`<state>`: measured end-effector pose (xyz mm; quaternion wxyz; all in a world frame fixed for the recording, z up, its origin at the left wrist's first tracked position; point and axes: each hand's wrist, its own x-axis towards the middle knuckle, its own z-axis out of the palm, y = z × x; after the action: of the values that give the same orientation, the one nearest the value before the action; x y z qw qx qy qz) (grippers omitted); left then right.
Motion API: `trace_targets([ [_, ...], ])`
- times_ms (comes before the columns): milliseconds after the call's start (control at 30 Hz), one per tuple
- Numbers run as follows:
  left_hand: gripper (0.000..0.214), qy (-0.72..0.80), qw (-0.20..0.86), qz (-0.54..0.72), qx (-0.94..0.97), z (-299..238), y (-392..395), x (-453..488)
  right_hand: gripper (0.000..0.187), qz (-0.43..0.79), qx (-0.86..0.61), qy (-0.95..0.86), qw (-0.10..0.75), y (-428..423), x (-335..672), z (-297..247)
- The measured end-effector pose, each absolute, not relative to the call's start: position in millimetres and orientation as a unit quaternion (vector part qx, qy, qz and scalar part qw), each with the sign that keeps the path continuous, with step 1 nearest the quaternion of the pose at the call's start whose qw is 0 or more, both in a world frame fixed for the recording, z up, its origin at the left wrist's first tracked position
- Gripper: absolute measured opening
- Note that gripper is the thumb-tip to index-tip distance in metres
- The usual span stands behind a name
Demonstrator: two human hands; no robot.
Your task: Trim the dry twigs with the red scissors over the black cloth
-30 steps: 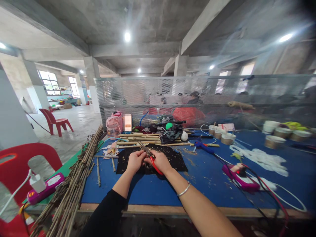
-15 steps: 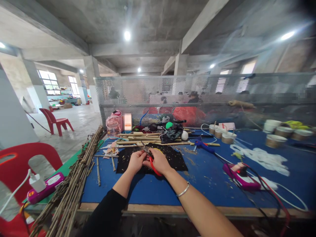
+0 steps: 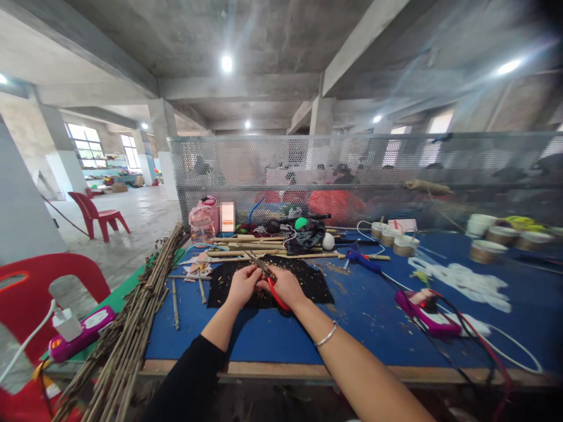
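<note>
My right hand [image 3: 285,285] is closed round the red handles of a pair of scissors [image 3: 266,275], whose blades point up and left. My left hand [image 3: 241,285] pinches something small at the blades; I cannot make out what it is. Both hands hover over a black cloth [image 3: 310,280] strewn with small clippings, which lies on the blue table [image 3: 352,316]. A silver bangle sits on my right wrist.
A long bundle of thin sticks [image 3: 141,310] runs along the table's left edge. Bamboo rods [image 3: 246,246], a pink jug [image 3: 203,220], a blue glue gun [image 3: 363,261], a pink glue gun [image 3: 424,310] with cables, and tape rolls [image 3: 398,241] lie behind and right. Red chair [image 3: 39,287] at left. Mesh screen behind.
The hands stay over the black cloth; the scissors shift slightly, closing then reopening at the piece in my left fingers. Nothing else moved.
</note>
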<state>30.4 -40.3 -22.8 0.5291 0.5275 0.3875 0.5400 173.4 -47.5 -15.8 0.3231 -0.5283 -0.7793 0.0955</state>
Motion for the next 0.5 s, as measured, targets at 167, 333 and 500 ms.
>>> trace_targets([
  [167, 0.034, 0.396, 0.556, 0.555, 0.475, -28.0, -34.4, 30.5, 0.033, 0.092, -0.536, -0.777, 0.318, -46.7, 175.1, -17.1],
  [333, 0.030, 0.419, 0.567, 0.543, 0.456, -25.1, -35.8, 29.4, 0.034, 0.097, -0.534, -0.777, 0.317, -45.1, 175.0, -19.5],
  [500, 0.030, 0.445, 0.535, 0.549, 0.463, -22.2, -39.0, 27.1, 0.040, 0.064, -0.566, -0.770, 0.288, -46.6, 172.7, -18.0],
])
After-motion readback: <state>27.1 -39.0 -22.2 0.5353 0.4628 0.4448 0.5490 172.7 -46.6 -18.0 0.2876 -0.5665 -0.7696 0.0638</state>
